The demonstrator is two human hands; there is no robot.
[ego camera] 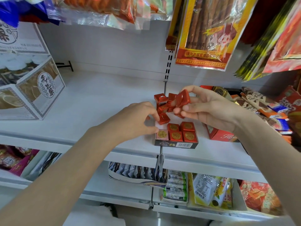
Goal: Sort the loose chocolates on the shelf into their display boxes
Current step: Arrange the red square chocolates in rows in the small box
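A dark display box [176, 145] sits at the front of the white shelf [97, 103], holding several red foil chocolates [189, 136] and one pink chocolate [162, 134] at its left. My left hand [138, 119] pinches a red chocolate [164, 119] tilted over the box's back left corner. My right hand [210, 108] holds another red chocolate [182, 99] up in its fingertips above the shelf. Behind the box lies a loose pile of red chocolates [162, 101].
A red display box [219, 136] stands right of the dark one, partly behind my right wrist. Wrapped chocolate bars [260, 105] crowd the shelf's right side. Grey-and-white cartons [31, 88] fill the left. Hanging snack bags [205, 33] dangle overhead. Lower shelves hold packets.
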